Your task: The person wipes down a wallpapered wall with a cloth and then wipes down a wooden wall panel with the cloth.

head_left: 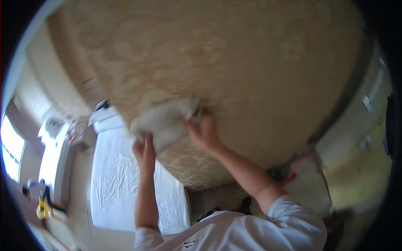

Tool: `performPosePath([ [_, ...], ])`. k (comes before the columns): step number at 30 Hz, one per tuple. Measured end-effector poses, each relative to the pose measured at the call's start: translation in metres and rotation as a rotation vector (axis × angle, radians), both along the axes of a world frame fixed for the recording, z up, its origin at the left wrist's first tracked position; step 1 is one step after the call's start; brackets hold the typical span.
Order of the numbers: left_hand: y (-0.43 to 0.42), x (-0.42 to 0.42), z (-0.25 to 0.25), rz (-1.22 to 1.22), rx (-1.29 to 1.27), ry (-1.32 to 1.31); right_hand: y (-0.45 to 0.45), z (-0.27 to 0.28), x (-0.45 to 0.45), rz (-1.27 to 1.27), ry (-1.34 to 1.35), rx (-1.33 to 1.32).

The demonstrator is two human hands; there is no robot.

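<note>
A pale grey cloth is stretched between my two hands in front of a brown, patterned wall surface. My left hand pinches its lower left part, with the thumb and a finger showing on the cloth. My right hand is closed on the right end, where the cloth bunches up and looks darker. Motion blurs the picture, so whether the cloth touches the wall I cannot tell.
Below on the left stands a bed with a wrinkled white sheet. A bright window is at the far left, with a yellow object beneath. A red bar and a yellowish panel are on the right.
</note>
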State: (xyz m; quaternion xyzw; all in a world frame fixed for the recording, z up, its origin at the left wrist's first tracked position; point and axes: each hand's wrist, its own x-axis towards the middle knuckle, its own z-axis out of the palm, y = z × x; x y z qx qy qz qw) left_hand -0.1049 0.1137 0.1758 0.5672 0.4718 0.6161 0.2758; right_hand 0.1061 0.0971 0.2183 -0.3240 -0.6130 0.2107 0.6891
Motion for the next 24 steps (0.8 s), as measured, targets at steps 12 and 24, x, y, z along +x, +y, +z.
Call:
performPosePath([
  [12, -0.124, 0.091, -0.396, -0.626, -1.147, 0.101, -0.204, -0.371, 0.061, -0.702, -0.253, -1.142],
  [24, -0.357, 0.192, -0.345, -1.677, -1.156, 0.86, -0.592, -0.359, -0.006, -1.195, 0.613, -1.541],
])
